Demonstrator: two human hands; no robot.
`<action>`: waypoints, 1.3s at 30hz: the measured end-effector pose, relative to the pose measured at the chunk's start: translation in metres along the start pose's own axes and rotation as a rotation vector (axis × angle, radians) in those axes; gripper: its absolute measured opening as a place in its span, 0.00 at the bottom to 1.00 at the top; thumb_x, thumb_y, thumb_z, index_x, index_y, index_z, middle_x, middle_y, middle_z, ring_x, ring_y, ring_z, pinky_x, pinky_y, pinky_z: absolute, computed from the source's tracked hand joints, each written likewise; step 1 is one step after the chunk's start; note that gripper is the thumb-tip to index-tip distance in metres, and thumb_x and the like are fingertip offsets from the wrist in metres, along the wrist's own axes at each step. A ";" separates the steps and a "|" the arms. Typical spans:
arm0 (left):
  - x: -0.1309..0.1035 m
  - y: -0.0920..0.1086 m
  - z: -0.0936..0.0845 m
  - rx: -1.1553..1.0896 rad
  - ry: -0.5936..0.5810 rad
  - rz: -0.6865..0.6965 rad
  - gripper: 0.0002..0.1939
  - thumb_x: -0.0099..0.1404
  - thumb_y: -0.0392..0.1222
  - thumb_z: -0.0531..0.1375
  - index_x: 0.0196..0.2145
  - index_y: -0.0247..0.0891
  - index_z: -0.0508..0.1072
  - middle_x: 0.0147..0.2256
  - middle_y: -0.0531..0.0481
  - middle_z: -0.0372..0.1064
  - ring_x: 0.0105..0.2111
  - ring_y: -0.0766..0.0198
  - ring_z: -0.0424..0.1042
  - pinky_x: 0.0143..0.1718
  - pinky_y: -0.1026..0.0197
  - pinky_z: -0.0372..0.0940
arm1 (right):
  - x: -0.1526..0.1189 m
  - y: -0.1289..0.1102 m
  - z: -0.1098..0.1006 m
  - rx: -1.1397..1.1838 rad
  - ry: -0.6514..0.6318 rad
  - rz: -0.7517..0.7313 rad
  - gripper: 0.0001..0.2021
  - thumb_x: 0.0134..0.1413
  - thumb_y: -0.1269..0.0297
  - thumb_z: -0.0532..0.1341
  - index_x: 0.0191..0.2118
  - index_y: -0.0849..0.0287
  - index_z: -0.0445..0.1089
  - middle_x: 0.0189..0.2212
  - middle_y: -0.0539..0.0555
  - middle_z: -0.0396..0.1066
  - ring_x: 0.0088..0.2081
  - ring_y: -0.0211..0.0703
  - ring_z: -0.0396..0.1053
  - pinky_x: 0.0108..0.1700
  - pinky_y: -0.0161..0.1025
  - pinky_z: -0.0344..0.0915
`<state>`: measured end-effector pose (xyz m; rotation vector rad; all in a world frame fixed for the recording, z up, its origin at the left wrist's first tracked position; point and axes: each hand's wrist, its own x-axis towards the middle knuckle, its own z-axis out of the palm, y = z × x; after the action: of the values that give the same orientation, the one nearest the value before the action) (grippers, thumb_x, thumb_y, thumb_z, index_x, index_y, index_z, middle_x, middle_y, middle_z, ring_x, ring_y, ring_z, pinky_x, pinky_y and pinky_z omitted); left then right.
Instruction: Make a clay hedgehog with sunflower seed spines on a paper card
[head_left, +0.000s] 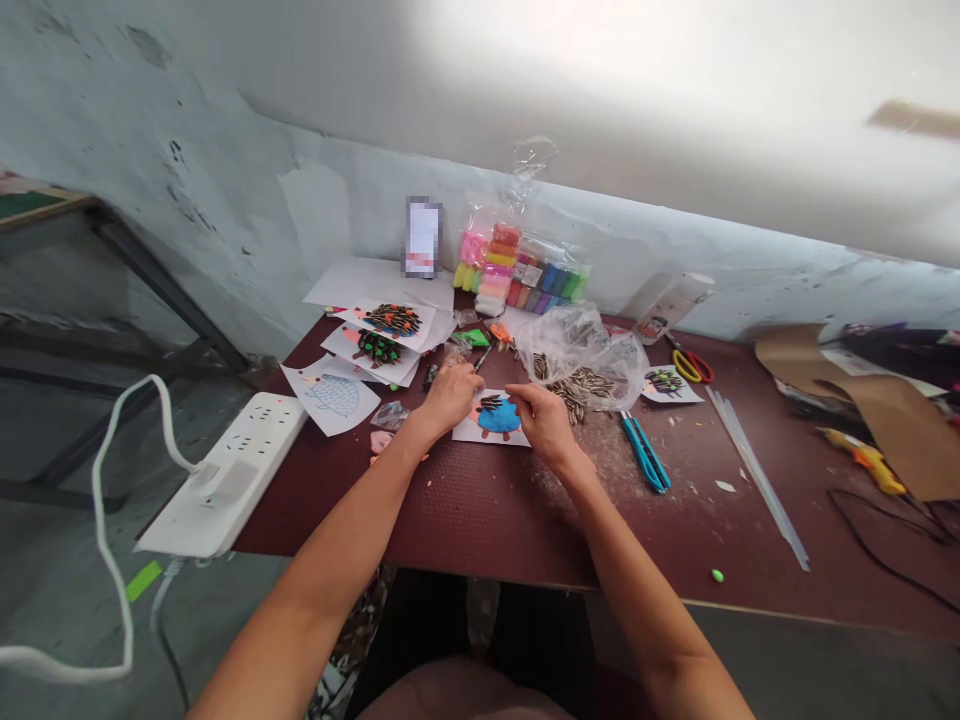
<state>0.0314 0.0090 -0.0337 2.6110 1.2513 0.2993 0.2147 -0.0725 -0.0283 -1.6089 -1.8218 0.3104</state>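
A white card (466, 434) lies on the table before me, bearing a hedgehog shape of blue clay (498, 419) with an orange face and brown feet. Dark striped sunflower seeds (491, 402) are stuck at the top of the blue body. My left hand (452, 394), fingers curled together, rests on the card's upper left edge. Over its right side, my right hand (543, 412) is closed in a pinch; whatever is between its fingertips is too small to make out. Loose sunflower seeds (581, 385) spill from a clear plastic bag (577, 335) just beyond the right hand.
Left are finished hedgehog cards (390, 320), a drawn hedgehog (334, 397) and a power strip (225, 480). Behind stand a phone (424, 238) and packs of coloured clay (525, 275). Right lie a teal cutter (645, 452), scissors (691, 365), glue sticks (757, 475) and a yellow glue gun (866, 460).
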 end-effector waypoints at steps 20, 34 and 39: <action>0.000 -0.001 0.001 -0.006 -0.001 0.009 0.18 0.71 0.31 0.53 0.46 0.37 0.83 0.44 0.40 0.76 0.47 0.54 0.75 0.51 0.54 0.65 | -0.017 -0.015 0.016 -0.181 -0.108 0.002 0.12 0.68 0.68 0.57 0.41 0.53 0.80 0.39 0.54 0.77 0.39 0.43 0.73 0.40 0.35 0.62; 0.000 0.001 -0.001 0.009 0.003 0.010 0.19 0.70 0.30 0.54 0.47 0.37 0.83 0.44 0.40 0.76 0.47 0.54 0.75 0.52 0.54 0.65 | -0.014 -0.016 0.024 -0.276 -0.105 -0.012 0.09 0.67 0.68 0.59 0.39 0.55 0.77 0.38 0.56 0.75 0.43 0.47 0.71 0.45 0.39 0.64; 0.000 0.000 0.000 0.011 -0.001 0.009 0.18 0.70 0.31 0.54 0.47 0.37 0.83 0.44 0.40 0.76 0.47 0.54 0.75 0.51 0.55 0.65 | -0.014 -0.015 0.026 -0.277 -0.096 -0.025 0.08 0.68 0.67 0.59 0.39 0.54 0.77 0.38 0.55 0.75 0.43 0.47 0.71 0.46 0.39 0.64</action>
<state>0.0313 0.0087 -0.0333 2.6265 1.2439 0.2937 0.1870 -0.0821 -0.0428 -1.7812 -2.0280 0.1295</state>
